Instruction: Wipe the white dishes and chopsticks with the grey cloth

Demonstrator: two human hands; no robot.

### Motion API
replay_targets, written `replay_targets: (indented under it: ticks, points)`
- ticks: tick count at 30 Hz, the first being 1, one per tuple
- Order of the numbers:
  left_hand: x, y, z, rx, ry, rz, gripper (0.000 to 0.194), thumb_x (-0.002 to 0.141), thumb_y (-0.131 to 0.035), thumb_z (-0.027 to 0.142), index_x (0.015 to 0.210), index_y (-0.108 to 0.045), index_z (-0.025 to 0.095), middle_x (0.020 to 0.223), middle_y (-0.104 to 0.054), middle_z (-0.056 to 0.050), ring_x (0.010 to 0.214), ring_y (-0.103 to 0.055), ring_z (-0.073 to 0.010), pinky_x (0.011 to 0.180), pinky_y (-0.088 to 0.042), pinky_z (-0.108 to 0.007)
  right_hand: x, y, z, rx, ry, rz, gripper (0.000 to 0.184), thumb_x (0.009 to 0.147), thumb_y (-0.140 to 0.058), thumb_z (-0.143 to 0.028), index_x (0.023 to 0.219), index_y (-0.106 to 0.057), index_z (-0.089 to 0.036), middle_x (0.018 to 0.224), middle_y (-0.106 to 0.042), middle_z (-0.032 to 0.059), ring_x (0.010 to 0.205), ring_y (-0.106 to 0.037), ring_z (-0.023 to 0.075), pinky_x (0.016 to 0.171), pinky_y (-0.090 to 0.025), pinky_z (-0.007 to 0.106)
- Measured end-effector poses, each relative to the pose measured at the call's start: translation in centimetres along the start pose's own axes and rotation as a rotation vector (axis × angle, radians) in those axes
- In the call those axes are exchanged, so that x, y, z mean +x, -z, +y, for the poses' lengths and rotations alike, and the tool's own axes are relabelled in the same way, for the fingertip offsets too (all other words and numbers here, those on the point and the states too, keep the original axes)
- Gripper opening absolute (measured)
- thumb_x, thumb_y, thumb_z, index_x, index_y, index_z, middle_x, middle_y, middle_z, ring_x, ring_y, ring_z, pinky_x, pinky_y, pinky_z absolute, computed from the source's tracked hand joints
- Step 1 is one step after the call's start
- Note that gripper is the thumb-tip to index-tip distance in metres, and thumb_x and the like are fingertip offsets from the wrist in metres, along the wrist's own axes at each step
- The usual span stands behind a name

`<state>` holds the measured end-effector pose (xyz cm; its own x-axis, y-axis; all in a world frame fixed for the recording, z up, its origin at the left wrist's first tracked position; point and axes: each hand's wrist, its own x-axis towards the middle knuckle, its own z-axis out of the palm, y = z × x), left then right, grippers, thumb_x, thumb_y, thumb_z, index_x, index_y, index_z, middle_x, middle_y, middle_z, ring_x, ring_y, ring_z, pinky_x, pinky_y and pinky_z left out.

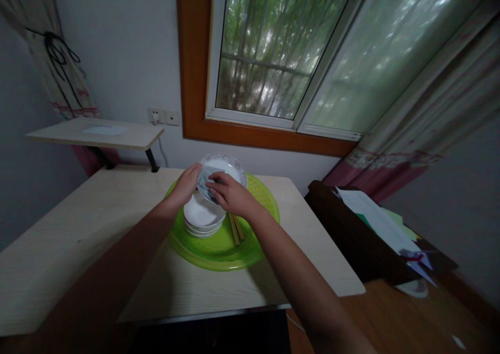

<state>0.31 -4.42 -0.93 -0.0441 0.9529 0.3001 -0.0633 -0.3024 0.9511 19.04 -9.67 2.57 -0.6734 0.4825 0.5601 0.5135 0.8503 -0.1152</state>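
Note:
A white plate with a patterned rim [234,167] is held tilted above a round green tray [219,260]. At its left edge my left hand [188,183] is closed on the rim. My right hand [228,190] presses a grey-blue cloth [206,179] against the plate's inner face, its fingers bent over the cloth. Just below, a stack of several white dishes [203,213] sits on the tray. Wooden chopsticks [236,230] lie beside the stack, partly hidden under my right hand and forearm.
The tray rests on a pale wooden table [312,239]. A small raised shelf [97,133] with a paper on it stands at the back left. A dark brown box-like piece [351,229] with papers on top is right of the table. A window [281,57] is behind.

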Motion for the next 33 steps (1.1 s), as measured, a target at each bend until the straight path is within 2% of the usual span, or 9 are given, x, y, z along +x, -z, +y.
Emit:
replay_targets:
  ticks: [4, 9, 15, 19, 22, 27, 30, 33]
  points:
    - [0.0, 0.0, -0.2, -0.078, 0.013, -0.050, 0.037, 0.085, -0.055, 0.052, 0.092, -0.064, 0.017, 0.089, -0.069, -0.006, 0.080, -0.063, -0.0199, 0.074, -0.050, -0.032, 0.5, -0.4, -0.4, -0.079, 0.017, -0.027, 0.035, 0.099, -0.047, -0.020, 0.130, -0.063, -0.013, 0.136, -0.056, 0.0155, 0.125, -0.051, 0.0245, 0.110, -0.044, 0.041]
    - [0.4, -0.1, -0.2, -0.185, -0.009, -0.096, 0.035, 0.084, -0.059, 0.049, 0.095, -0.066, 0.016, 0.096, -0.071, -0.008, 0.089, -0.064, -0.0201, 0.086, -0.050, -0.033, 0.9, -0.6, -1.0, -0.160, -0.053, 0.014, 0.039, 0.101, -0.045, -0.025, 0.134, -0.059, -0.011, 0.141, -0.054, 0.0165, 0.135, -0.044, 0.0260, 0.117, -0.037, 0.043]
    - [0.0, -0.4, 0.1, -0.141, -0.011, -0.117, 0.038, 0.084, -0.060, 0.046, 0.105, -0.069, 0.016, 0.107, -0.073, -0.010, 0.098, -0.066, -0.0227, 0.093, -0.049, -0.036, 0.9, 0.2, -1.0, -0.261, -0.260, 0.077, 0.043, 0.102, -0.045, -0.029, 0.139, -0.055, -0.012, 0.149, -0.049, 0.0163, 0.142, -0.035, 0.0317, 0.118, -0.033, 0.053]
    - [-0.4, -0.4, 0.4, -0.138, -0.004, -0.121, 0.043, 0.086, -0.059, 0.048, 0.110, -0.069, 0.015, 0.108, -0.073, -0.010, 0.098, -0.066, -0.0239, 0.092, -0.049, -0.036, 0.6, 0.9, -0.6, -0.366, -0.375, 0.128, 0.043, 0.102, -0.043, -0.029, 0.137, -0.055, -0.008, 0.147, -0.048, 0.0192, 0.136, -0.037, 0.0342, 0.114, -0.033, 0.054]
    - [-0.4, -0.2, 0.5, -0.137, -0.014, -0.085, 0.045, 0.085, -0.059, 0.051, 0.108, -0.069, 0.014, 0.106, -0.073, -0.011, 0.099, -0.066, -0.0248, 0.091, -0.050, -0.036, 0.3, 1.3, -0.5, -0.434, -0.451, 0.125, 0.038, 0.102, -0.041, -0.027, 0.125, -0.063, -0.006, 0.136, -0.056, 0.0215, 0.124, -0.046, 0.0339, 0.107, -0.038, 0.052]
    - [-0.2, 0.2, 0.6, -0.084, -0.011, 0.032, 0.048, 0.084, -0.058, 0.055, 0.105, -0.068, 0.012, 0.100, -0.073, -0.011, 0.100, -0.065, -0.0254, 0.089, -0.050, -0.036, -0.3, 1.6, -0.7, -0.517, -0.526, 0.069, 0.033, 0.099, -0.044, -0.023, 0.094, -0.074, -0.009, 0.104, -0.066, 0.0201, 0.102, -0.054, 0.0317, 0.089, -0.045, 0.046]
    - [-0.2, 0.3, 0.8, -0.096, -0.026, 0.067, 0.046, 0.085, -0.055, 0.054, 0.102, -0.067, 0.014, 0.099, -0.072, -0.010, 0.097, -0.065, -0.0240, 0.086, -0.051, -0.034, -0.6, 1.6, -0.9, -0.527, -0.492, 0.052, 0.031, 0.096, -0.047, -0.022, 0.087, -0.075, -0.011, 0.094, -0.067, 0.0173, 0.093, -0.056, 0.0289, 0.083, -0.046, 0.041]
    - [-0.2, 0.4, 0.9, -0.108, -0.042, 0.100, 0.043, 0.086, -0.052, 0.053, 0.100, -0.066, 0.014, 0.098, -0.072, -0.010, 0.096, -0.064, -0.0234, 0.082, -0.051, -0.033, -0.7, 1.5, -1.1, -0.464, -0.369, 0.027, 0.030, 0.095, -0.049, -0.023, 0.083, -0.075, -0.014, 0.087, -0.067, 0.0129, 0.088, -0.057, 0.0252, 0.083, -0.046, 0.037]
